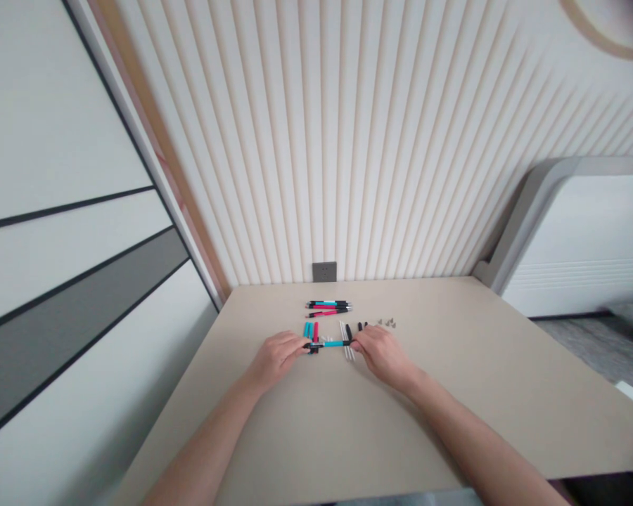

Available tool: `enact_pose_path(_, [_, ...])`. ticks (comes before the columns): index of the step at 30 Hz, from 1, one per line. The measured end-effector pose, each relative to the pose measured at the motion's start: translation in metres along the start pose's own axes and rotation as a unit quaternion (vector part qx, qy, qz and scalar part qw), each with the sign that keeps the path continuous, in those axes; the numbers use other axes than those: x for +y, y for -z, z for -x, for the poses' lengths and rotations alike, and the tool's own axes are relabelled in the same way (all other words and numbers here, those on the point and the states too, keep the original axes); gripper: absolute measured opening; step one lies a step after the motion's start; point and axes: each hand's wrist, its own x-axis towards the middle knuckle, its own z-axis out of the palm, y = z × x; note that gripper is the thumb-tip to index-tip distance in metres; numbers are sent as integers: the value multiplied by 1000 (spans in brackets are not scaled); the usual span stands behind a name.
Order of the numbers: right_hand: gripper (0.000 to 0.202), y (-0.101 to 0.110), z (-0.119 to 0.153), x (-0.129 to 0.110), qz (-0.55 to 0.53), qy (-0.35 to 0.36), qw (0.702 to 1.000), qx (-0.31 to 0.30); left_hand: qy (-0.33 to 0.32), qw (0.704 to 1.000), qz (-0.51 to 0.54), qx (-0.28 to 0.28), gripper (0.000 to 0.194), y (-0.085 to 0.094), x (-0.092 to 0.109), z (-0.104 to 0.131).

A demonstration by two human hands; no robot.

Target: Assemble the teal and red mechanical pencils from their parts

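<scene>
A blue and black pen is held level above the table between my two hands. My left hand pinches its black left end, and my right hand grips the black right end. Behind and below the pen lie blue pen barrels and a red barrel. Thin white refills lie close to my right hand, with short black pen parts beside them. Small metal tips sit just beyond that hand. My fingers partly cover the pen's ends and some loose parts.
Several pens in blue, red and black lie in a row farther back on the beige table. A ribbed wall with a dark socket rises behind. White cabinet panels stand at left; a pale headboard is at right.
</scene>
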Motion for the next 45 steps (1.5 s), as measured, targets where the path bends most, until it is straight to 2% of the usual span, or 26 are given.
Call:
enact_pose_path(5, [35, 6, -1, -5, 51, 23, 998, 30, 15, 999, 40, -18, 23, 0, 1, 0])
enact_pose_path(11, [35, 7, -2, -7, 63, 31, 996, 50, 19, 998, 56, -21, 24, 1, 3, 0])
enact_pose_path(18, [37, 9, -1, -7, 67, 42, 996, 50, 97, 987, 122, -43, 32, 4, 9, -2])
enact_pose_path(22, [34, 7, 0, -10, 21, 28, 998, 47, 74, 993, 92, 6, 29, 4, 4, -1])
enact_pose_path(26, [34, 9, -1, -14, -148, 14, 989, -9, -14, 999, 9, 40, 27, 6, -4, 3])
enact_pose_path(30, [44, 18, 0, -16, -308, -15, 946, -99, -56, 996, -43, 51, 27, 10, -6, 6])
enact_pose_path(33, [46, 18, 1, -16, -349, -30, 923, -159, -83, 993, -71, 39, 27, 10, -3, 6])
enact_pose_path(36, [39, 8, 2, -13, -282, -49, 945, -158, -85, 991, -97, 17, 25, 8, -1, 3])
enact_pose_path(40, [29, -4, 1, -7, -86, -71, 989, -102, -52, 992, -116, -3, 22, 4, 2, -1])
enact_pose_path(45, [27, -3, 0, -4, 39, -26, 998, -44, -34, 994, -99, -5, 22, 1, 6, -4])
